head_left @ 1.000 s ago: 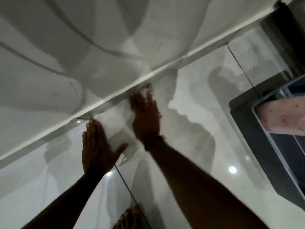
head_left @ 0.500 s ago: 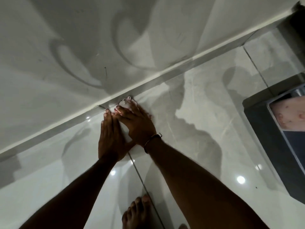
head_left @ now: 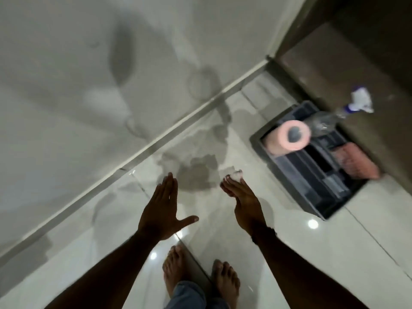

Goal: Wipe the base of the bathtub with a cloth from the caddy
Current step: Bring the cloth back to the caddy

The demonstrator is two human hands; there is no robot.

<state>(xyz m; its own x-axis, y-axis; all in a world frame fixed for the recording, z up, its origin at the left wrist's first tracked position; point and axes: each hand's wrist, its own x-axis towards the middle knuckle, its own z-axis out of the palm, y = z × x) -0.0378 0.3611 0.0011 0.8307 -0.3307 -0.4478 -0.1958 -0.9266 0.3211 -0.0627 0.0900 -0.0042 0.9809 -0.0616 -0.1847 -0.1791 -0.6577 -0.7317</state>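
White glossy bathtub side panel [head_left: 66, 108] filled the upper left, meeting the glossy pale tiled floor [head_left: 223, 219] along a grey base strip [head_left: 138, 152]. Dark plastic caddy [head_left: 316, 192] stood at the floor's right edge, holding a pink paper roll [head_left: 287, 139]. Left hand [head_left: 160, 210] was open, fingers straight. Right hand [head_left: 243, 197] gripped a small crumpled white cloth [head_left: 235, 175] above the floor.

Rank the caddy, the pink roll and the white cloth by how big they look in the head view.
1. caddy
2. pink roll, standing in the caddy
3. white cloth, mostly hidden in the right hand, so its full size is unsure
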